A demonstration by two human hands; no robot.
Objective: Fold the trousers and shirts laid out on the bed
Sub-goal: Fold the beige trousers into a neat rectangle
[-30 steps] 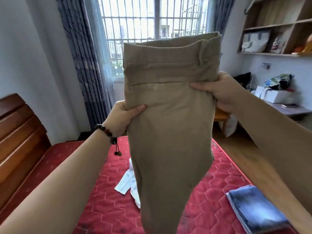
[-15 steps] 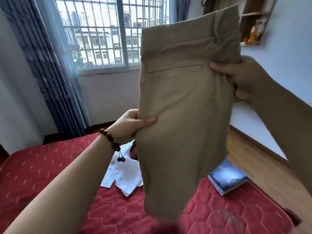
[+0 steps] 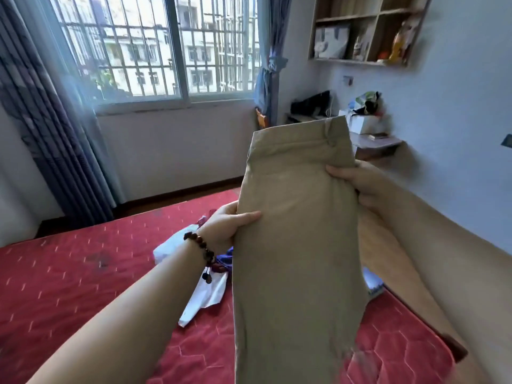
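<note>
I hold a pair of khaki trousers (image 3: pixel 296 245) upright in the air above the bed, waistband up, folded lengthwise into a narrow strip. My left hand (image 3: pixel 227 225), with a bead bracelet on the wrist, pinches the left edge with the thumb across the front. Higher up, my right hand (image 3: pixel 357 181) grips the right edge just below the waistband. A crumpled white shirt (image 3: pixel 205 295) and a bit of blue-and-red cloth (image 3: pixel 224 260) lie on the red quilted mattress (image 3: pixel 83 278) behind the trousers. The trousers hide most of a folded dark garment (image 3: pixel 374 286) at the bed's right edge.
A wooden floor (image 3: pixel 393 261) runs along the right of the bed. A barred window (image 3: pixel 166 48) with grey curtains (image 3: pixel 47 128) is on the far wall. A small desk (image 3: pixel 374 142) with bags and a wall shelf (image 3: pixel 368 29) stand at the right.
The trousers have come down lower in view, from in front of the window to over the bed. My view has swung, so the desk and shelf show again. Both hands keep their hold.
</note>
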